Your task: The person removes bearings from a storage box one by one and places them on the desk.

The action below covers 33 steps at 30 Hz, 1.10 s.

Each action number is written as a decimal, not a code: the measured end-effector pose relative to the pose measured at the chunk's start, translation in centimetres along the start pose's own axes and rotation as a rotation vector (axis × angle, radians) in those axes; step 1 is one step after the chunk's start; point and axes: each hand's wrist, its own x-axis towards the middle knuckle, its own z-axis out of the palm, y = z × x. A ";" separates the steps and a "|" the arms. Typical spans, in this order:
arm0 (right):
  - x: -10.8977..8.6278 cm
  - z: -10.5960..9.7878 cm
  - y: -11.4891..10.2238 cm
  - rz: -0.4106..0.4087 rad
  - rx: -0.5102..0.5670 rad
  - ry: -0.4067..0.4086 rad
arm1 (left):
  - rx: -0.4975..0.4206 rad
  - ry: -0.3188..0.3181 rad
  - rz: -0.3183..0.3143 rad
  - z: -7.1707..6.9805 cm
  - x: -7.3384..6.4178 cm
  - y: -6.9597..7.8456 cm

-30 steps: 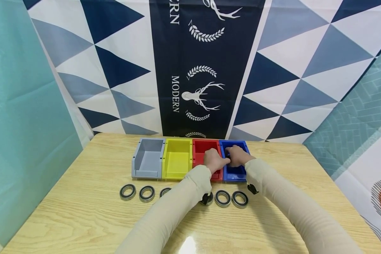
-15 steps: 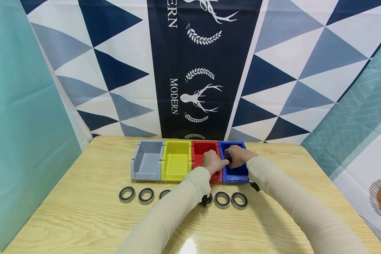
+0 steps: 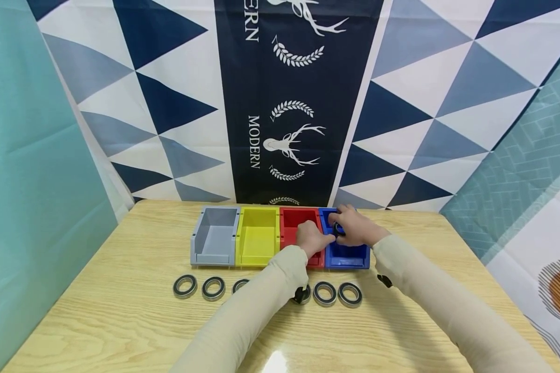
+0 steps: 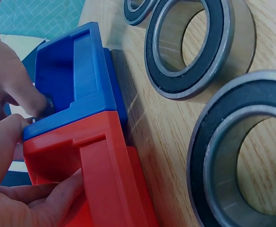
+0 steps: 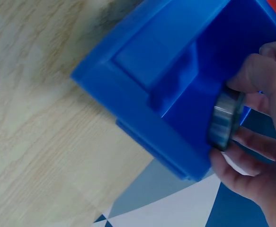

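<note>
My right hand [image 3: 354, 228] pinches a ball bearing [image 5: 225, 118] between thumb and fingers, held on edge over the blue bin [image 3: 350, 261]. In the right wrist view its shiny metal outer ring faces the camera. My left hand [image 3: 311, 238] is at the red bin [image 3: 301, 215], just left of the blue one. In the left wrist view its fingers reach inside the red bin while its thumb [image 4: 10, 126] lies across the wall shared with the blue bin, gripping that wall. The left thumb tip is close to the right hand.
A yellow bin [image 3: 260, 233] and a grey bin [image 3: 217, 235] continue the row leftward. Several bearings [image 3: 325, 294] lie flat in a line on the wooden table [image 3: 121, 290] in front of the bins, partly hidden by the left sleeve. A patterned cloth [image 3: 280, 103] hangs behind.
My right hand has risen and shifted slightly right within the blue bin, bringing the bearing into clearer view. The left hand stays at the red bin.
</note>
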 end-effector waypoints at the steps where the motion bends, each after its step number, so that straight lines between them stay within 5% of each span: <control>1: -0.1 0.1 0.0 0.014 0.002 0.020 | 0.001 -0.001 0.001 0.0 0.0 0.0; 8: -0.7 0.5 -0.2 0.085 0.023 0.094 | -0.005 -0.009 0.006 0.0 0.1 0.0; 19: -2.6 0.8 -0.1 0.020 0.020 0.228 | -0.027 -0.006 0.012 0.1 0.1 -0.1; 33: -6.7 0.1 -1.8 -0.027 0.013 0.216 | -0.070 -0.028 -0.020 -0.1 0.0 0.0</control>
